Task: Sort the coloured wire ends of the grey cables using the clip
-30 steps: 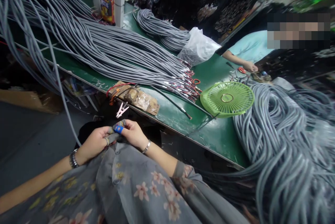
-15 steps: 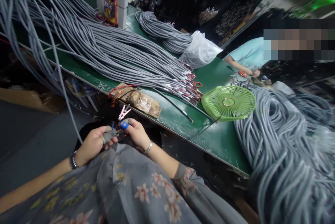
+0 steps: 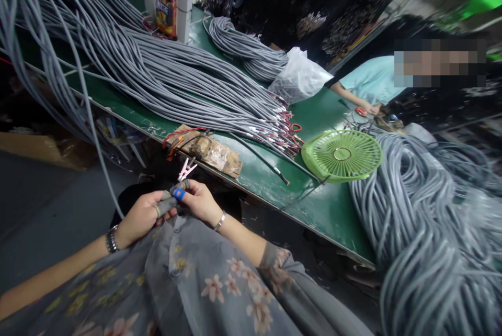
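My left hand (image 3: 137,216) is closed around the end of a grey cable (image 3: 96,142), which rises past my wrist to the pile at upper left. Close against it, my right hand (image 3: 203,206) pinches with a blue-wrapped thumb at the same cable end. Grey wrapping covers several fingertips, and the thin wires between them are hidden. Just beyond my fingers, a pale pink clip (image 3: 185,169) sits at the table's edge. Beside it lies a wooden board (image 3: 217,155) with clear tape and a red and a black lead.
Many grey cables (image 3: 168,79) stretch across the green table (image 3: 314,215), their stripped ends (image 3: 276,132) toward the middle. A green fan (image 3: 343,155) stands near more coiled cable (image 3: 427,252). A clear plastic bag (image 3: 300,77) lies behind. Across the table, a co-worker's hand (image 3: 374,108) is near orange-handled scissors (image 3: 361,111).
My right hand has shifted slightly left, against my left fingers. The blue and red wires that showed between my hands are now covered. The co-worker's arm has moved slightly left.
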